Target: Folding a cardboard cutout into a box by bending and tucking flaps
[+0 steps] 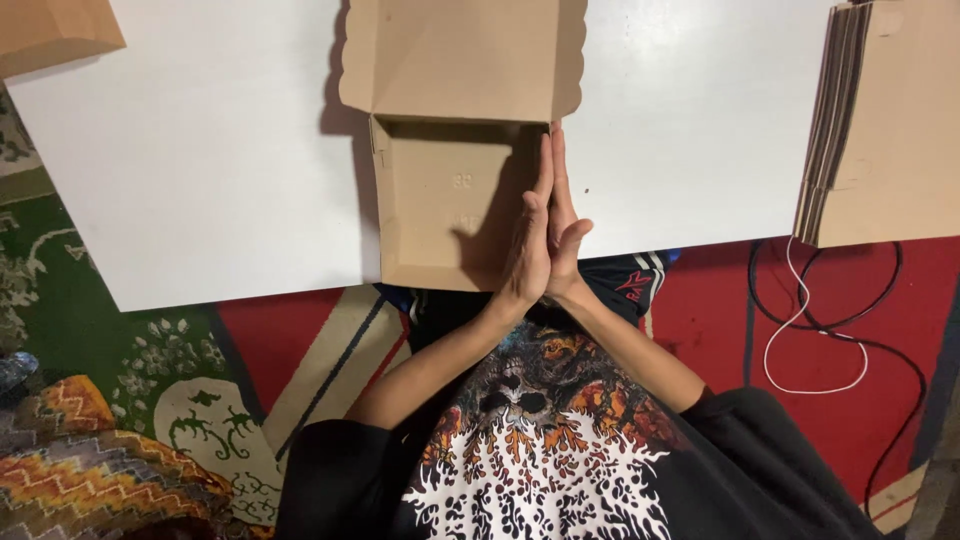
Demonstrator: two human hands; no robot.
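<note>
both palms, left hand against right hand, fingers pressed flat together, touch the open cardboard box's right wall, lid pointing away.

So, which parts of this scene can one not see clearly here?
- Right wall of the open cardboard box: head view, hidden behind the left hand and right hand, pressed palm to palm.
- Stack of flat cardboard sheets: cut off by the right edge.
- Embossed marks on the box floor: too faint.
</note>
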